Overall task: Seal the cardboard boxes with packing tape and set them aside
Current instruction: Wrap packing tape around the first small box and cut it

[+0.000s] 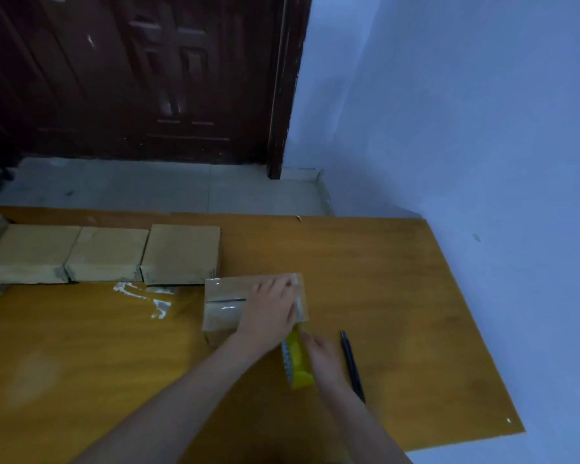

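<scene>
My left hand [271, 308] lies flat on top of the small cardboard box [226, 304], fingers straight, and it presses the clear tape down at the 3 o'clock edge of the lid. The box stands near the middle of the tabletop [382, 279], and I see a dark line of the flap seam across its top, with shiny tape over it. My right hand [325, 358] is just at 5 o'clock from the box and its fingers are curled around the yellow tape roll [297, 360], so it holds the roll tight. I judge the strip goes from the roll up to the box edge, but the blur does not let me be sure. The box looks light and a little soft, so I think it can slide on the smooth wood if I pull the tape hard; better I keep the palm on the lid, and later take the box by its two short sides. The tape is thin and sticky and it may wrinkle. At 10 o'clock a row of boxes [108, 252] stands side by side, a crumpled piece of tape [148, 296] lies before them, and a dark pen [352, 365] lies at 4 o'clock, beside my right hand.
</scene>
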Action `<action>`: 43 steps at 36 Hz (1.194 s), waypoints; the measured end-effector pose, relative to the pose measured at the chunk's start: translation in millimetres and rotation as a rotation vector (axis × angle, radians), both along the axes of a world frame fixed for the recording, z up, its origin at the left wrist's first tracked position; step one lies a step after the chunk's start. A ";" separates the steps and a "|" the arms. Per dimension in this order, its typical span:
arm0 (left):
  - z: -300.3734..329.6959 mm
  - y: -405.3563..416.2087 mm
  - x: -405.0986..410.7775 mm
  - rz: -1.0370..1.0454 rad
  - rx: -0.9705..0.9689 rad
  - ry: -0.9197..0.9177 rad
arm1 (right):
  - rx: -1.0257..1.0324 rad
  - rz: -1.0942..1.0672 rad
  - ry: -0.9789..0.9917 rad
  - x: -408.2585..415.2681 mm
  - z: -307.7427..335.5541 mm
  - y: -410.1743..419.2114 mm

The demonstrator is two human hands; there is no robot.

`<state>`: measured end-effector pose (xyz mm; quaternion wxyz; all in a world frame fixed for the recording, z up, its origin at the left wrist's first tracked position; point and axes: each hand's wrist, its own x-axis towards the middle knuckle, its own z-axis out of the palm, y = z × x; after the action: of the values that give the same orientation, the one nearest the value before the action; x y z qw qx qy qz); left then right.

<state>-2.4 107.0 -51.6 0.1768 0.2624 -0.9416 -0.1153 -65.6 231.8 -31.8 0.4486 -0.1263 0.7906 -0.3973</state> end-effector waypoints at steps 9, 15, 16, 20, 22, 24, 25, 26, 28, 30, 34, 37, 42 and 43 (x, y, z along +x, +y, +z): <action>-34.7 13.2 19.7 -0.022 -0.023 -0.315 | -0.097 0.005 -0.096 20.7 -25.8 32.4; -29.8 10.9 18.2 -0.030 -0.006 -0.417 | 0.028 0.048 0.124 15.4 -29.0 21.9; -29.4 10.1 18.1 -0.031 0.000 -0.431 | 0.092 0.088 0.186 14.1 -28.4 19.1; -28.8 10.7 18.4 -0.042 -0.002 -0.450 | 0.272 0.155 0.242 14.6 -28.1 12.5; -29.3 11.4 19.1 -0.028 -0.017 -0.417 | 0.307 0.143 0.210 14.1 -28.9 8.1; -29.1 13.1 17.0 -0.019 -0.061 -0.347 | 0.308 0.138 0.193 10.8 -28.0 4.5; -27.4 15.1 14.9 -0.017 -0.056 -0.323 | 0.299 0.141 0.190 9.0 -29.0 4.1; -26.0 17.9 12.9 -0.015 -0.040 -0.305 | 0.289 0.137 0.183 8.3 -30.2 4.1; -24.6 24.1 11.0 -0.007 -0.043 -0.272 | 0.277 0.123 0.142 9.1 -32.7 5.6; -28.3 30.2 12.1 -0.004 -0.082 -0.200 | 0.265 0.085 0.102 10.5 -34.7 8.5; -32.1 34.9 18.7 -0.035 -0.006 -0.266 | 0.202 0.054 0.041 6.8 -39.6 18.1; -33.9 35.3 24.4 -0.072 -0.005 -0.353 | 0.032 -0.073 0.008 0.6 -49.0 33.1; -30.6 35.9 27.0 -0.084 0.023 -0.439 | 0.280 -0.174 0.481 -35.6 -68.5 63.1; -29.9 36.8 27.4 -0.082 0.035 -0.446 | 0.369 -0.157 0.541 -44.4 -70.5 67.0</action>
<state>24.9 143.8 -81.5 -0.0452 0.2459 -0.9651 -0.0781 -110.1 298.8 -102.3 0.2060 -0.0827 0.9468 -0.2329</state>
